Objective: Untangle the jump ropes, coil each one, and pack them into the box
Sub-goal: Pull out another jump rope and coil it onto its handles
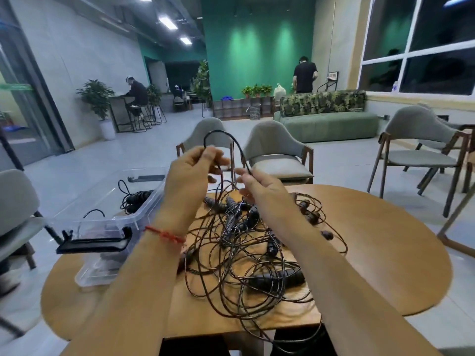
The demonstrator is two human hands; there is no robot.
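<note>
Round wooden table (385, 253), lounge with grey chairs (277, 150) beyond it. Tangle of jump ropes (244, 253) sits mid-table: thin dark cords looped through each other, with black handles (277, 278) buried in the pile. Clear box (108, 227) is at the table's left edge, and one coiled rope (133, 199) is already in its far end.

Both hands are up over the table's far side. Left hand (190, 173) pinches one leg of a raised loop (226, 136), right hand (259, 186) pinches the other. The cord arcs between them and trails down into the pile.

Handling, my read: cord is light, thin and springy, probably slick-coated. It'll hold its curl and slide through fingers. Hard pulls will likely cinch knots. Better grab point is a handle, which is rigid and easy to grip. Feed it back through the loops, then coil from that end.
</note>
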